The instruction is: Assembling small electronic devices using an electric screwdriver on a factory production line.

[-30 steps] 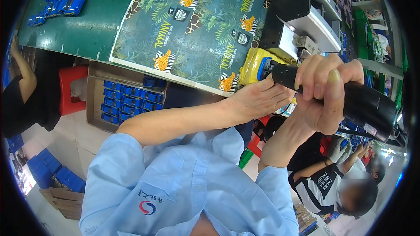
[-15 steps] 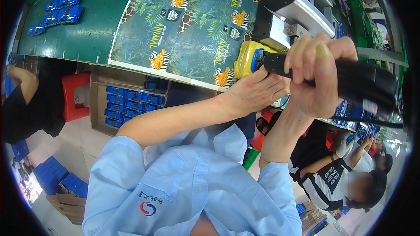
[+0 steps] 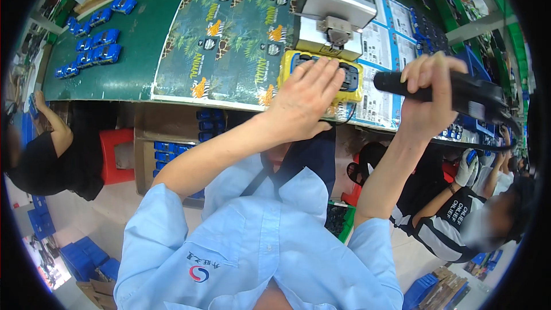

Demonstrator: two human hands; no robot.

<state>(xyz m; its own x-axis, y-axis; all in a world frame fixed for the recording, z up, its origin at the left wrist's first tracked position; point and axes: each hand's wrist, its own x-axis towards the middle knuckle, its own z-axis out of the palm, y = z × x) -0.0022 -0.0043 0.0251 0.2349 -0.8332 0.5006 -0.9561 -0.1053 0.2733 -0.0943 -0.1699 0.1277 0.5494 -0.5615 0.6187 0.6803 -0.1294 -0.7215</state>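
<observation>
A yellow holder sits near the table's front edge, with an upside-down blue toy car lying in it, its dark underside up. My left hand lies over the car, fingers stretched flat across its underside and covering much of it. To the right, my right hand is wrapped round a black electric screwdriver, held nearly level above the table. The tool's tip points left toward the car but stands apart from it.
A metal machine stands right behind the holder. Several blue toy cars line the green tabletop at left. Below the edge is a cardboard box of blue cars. A cable trails from the screwdriver. Co-workers sit on both sides.
The screwdriver has drawn away from the car to the right. My left hand has moved from the holder's front edge onto the car. The whole view has shifted.
</observation>
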